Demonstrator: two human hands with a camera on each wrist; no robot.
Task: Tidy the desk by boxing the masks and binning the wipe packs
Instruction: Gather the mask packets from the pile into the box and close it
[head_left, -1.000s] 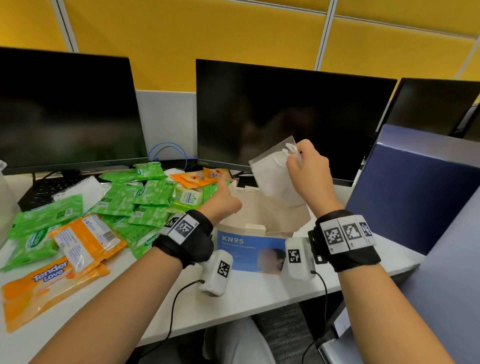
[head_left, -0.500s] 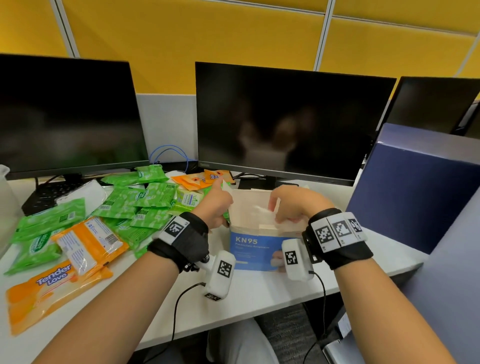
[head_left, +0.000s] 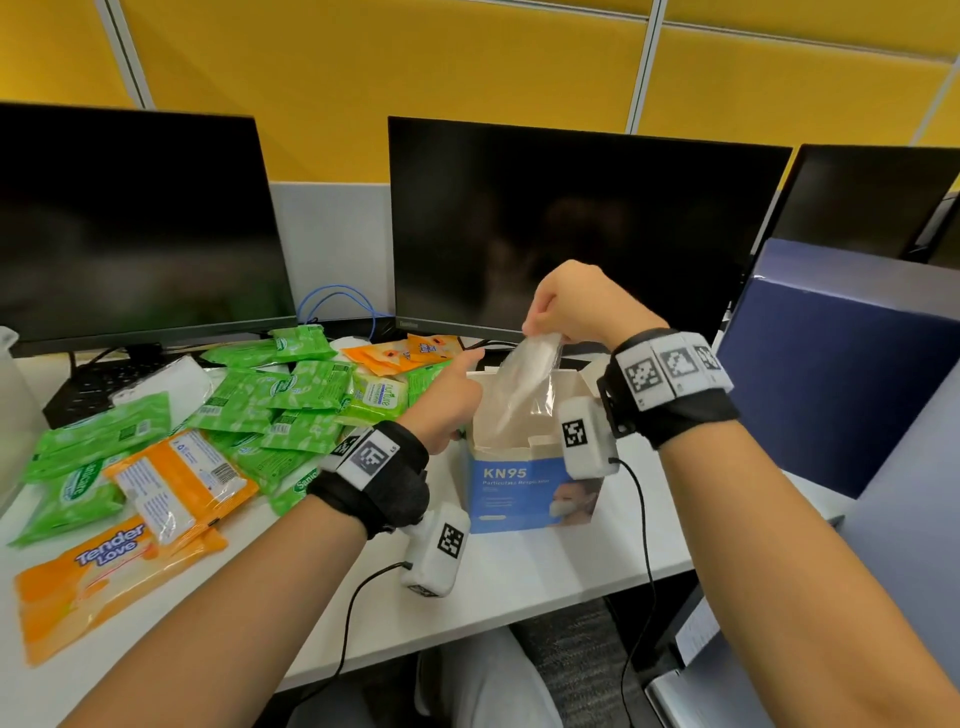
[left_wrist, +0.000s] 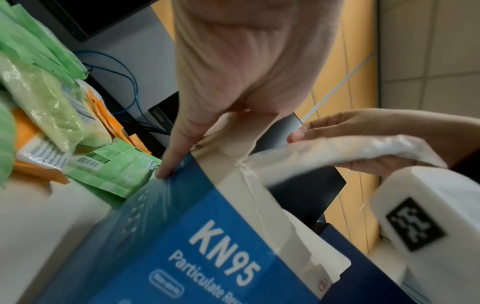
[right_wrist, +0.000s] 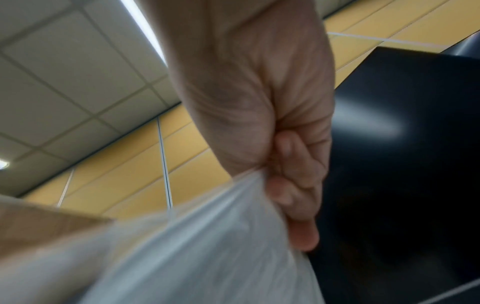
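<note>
An open blue KN95 mask box (head_left: 524, 488) stands on the white desk (head_left: 545, 571) in front of me. My right hand (head_left: 543, 332) pinches the top edge of a white mask in a clear wrapper (head_left: 530, 374), which hangs upright with its lower part inside the box. My left hand (head_left: 457, 395) grips the box's left wall, thumb on the blue side (left_wrist: 166, 170). The right wrist view shows the curled fingers (right_wrist: 293, 185) on the wrapper (right_wrist: 207, 246). Green wipe packs (head_left: 280, 395) and orange wipe packs (head_left: 176, 483) lie heaped to the left.
Two dark monitors (head_left: 571, 228) stand behind the box and the heap, with a black keyboard (head_left: 88, 389) under the left one. A tall navy panel (head_left: 831, 374) closes off the right side. Small orange sachets (head_left: 405, 353) lie behind the box.
My right hand dipped into the box half a second ago and has risen again, holding the wrapped mask over the opening. The left hand stayed on the box's left wall.
</note>
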